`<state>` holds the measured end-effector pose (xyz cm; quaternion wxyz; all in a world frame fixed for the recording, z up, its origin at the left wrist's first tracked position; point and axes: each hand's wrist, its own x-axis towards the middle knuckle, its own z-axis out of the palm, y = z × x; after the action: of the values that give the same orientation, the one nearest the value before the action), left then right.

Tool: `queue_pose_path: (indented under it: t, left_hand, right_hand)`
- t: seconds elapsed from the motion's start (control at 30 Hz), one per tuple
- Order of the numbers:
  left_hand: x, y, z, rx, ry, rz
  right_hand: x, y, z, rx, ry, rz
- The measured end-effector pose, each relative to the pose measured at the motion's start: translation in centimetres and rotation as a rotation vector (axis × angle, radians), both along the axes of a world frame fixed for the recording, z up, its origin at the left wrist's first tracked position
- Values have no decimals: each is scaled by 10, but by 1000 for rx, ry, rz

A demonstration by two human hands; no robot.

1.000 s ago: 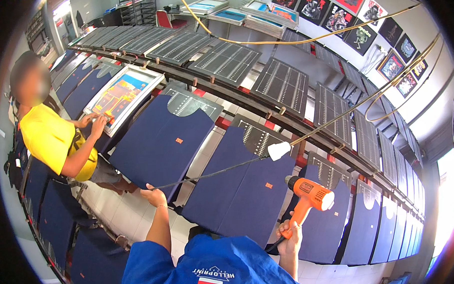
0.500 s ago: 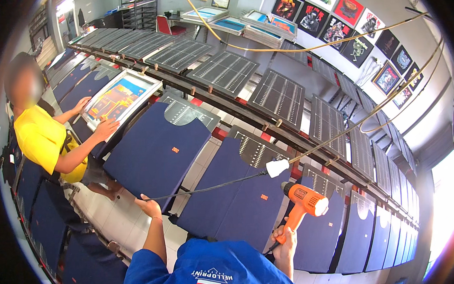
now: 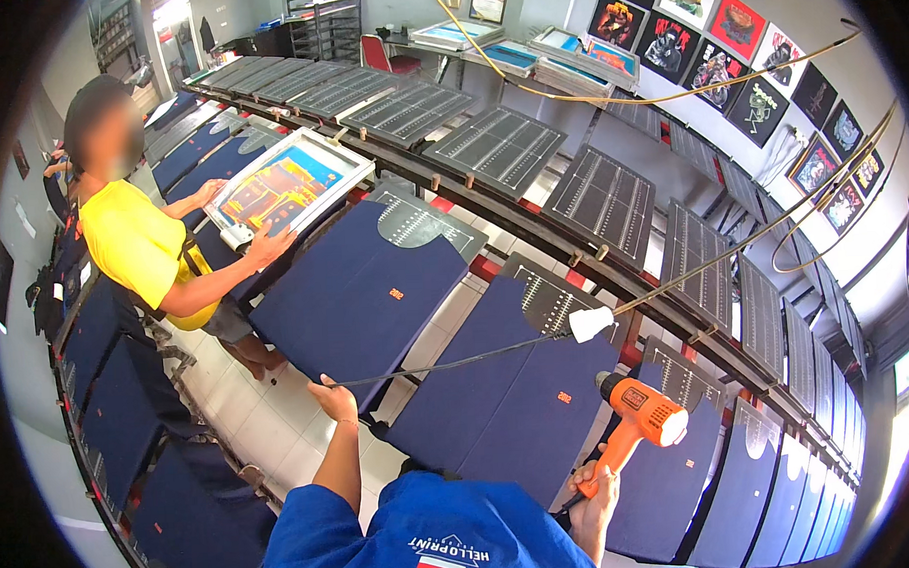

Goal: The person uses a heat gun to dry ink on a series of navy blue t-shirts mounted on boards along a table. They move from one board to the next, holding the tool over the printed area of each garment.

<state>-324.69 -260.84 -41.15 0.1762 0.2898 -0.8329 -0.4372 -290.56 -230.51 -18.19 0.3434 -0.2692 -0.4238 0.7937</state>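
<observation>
My right hand [image 3: 594, 484] grips an orange heat gun [image 3: 641, 416] by its handle. Its dark nozzle points up and to the left, above the navy fabric panels. My left hand [image 3: 335, 400], reaching out at centre left, has its fingers closed on a black power cord [image 3: 447, 364]. That cord runs right to a white connector [image 3: 590, 324], where a yellowish hanging cable [image 3: 714, 265] joins it. Below the cord lies a navy fabric panel [image 3: 458, 384] with a small orange print. Another navy panel [image 3: 360, 287] is laid on a board just beyond my left hand.
To my left, a co-worker in a yellow shirt [image 3: 128, 240] holds a framed printing screen [image 3: 316, 179] with both hands. Dark marked boards [image 3: 497, 147] line a long rail across the middle. More navy panels [image 3: 187, 514] stand behind at lower left. Framed prints [image 3: 708, 85] hang on the wall.
The whole view has shifted, so the scene sits farther right in the picture. Both hands keep their hold on the cord and the heat gun. The co-worker still holds the screen.
</observation>
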Motion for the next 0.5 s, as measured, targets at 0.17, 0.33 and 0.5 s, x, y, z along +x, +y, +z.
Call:
queue_pose_path:
  t: [0.17, 0.33, 0.5]
  left_hand:
    - [1, 4, -3, -19, 36, -31]
    - [9, -12, -22, 15, -31, -85]
    - [49, -14, -32, 35, -50, -178]
  right_hand:
    - [7, 6, 1, -47, 43, 5]
    - [10, 11, 6, -38, -5, 57]
    - [20, 22, -5, -75, 38, 76]
